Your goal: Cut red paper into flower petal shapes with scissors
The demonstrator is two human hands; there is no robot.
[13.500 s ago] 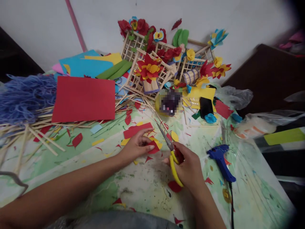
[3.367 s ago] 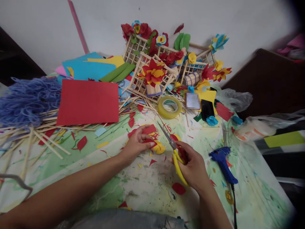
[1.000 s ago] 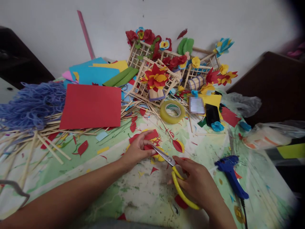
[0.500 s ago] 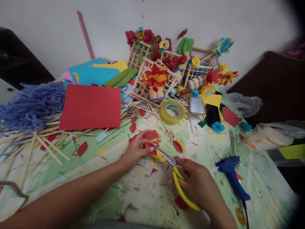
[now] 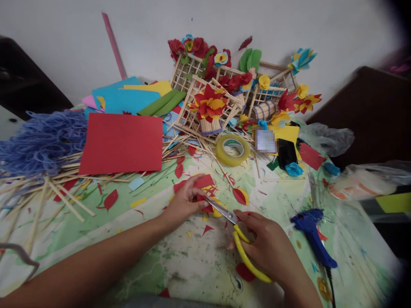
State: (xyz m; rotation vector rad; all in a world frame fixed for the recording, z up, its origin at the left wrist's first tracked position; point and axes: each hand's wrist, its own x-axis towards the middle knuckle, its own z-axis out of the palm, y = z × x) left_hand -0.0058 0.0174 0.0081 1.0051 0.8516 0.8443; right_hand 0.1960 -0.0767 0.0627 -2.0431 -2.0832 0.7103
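Note:
Between the thumb and fingers of my left hand [image 5: 189, 199] is a small piece of red paper [image 5: 208, 208], partly hidden by the fingers. My right hand [image 5: 268, 244] grips the yellow handles of a pair of scissors [image 5: 245, 252]. Their metal blades point up and left and meet the red paper at my left fingertips. Beneath and behind the blades lie red and yellow paper pieces and thin red scraps. A red and yellow paper petal [image 5: 240, 196] lies just beyond the scissors.
A roll of tape [image 5: 221, 153] and a red sheet [image 5: 122, 143] lie beyond my hands. Stick frames with paper flowers [image 5: 210, 105] stand at the back. Blue yarn [image 5: 41, 141] is heaped at left. A blue glue gun [image 5: 313, 235] and a phone [image 5: 287, 154] are at right.
The red paper has turned slightly in my left fingers, and the scissor blades lie a little differently against it. Both hands stay in nearly the same place.

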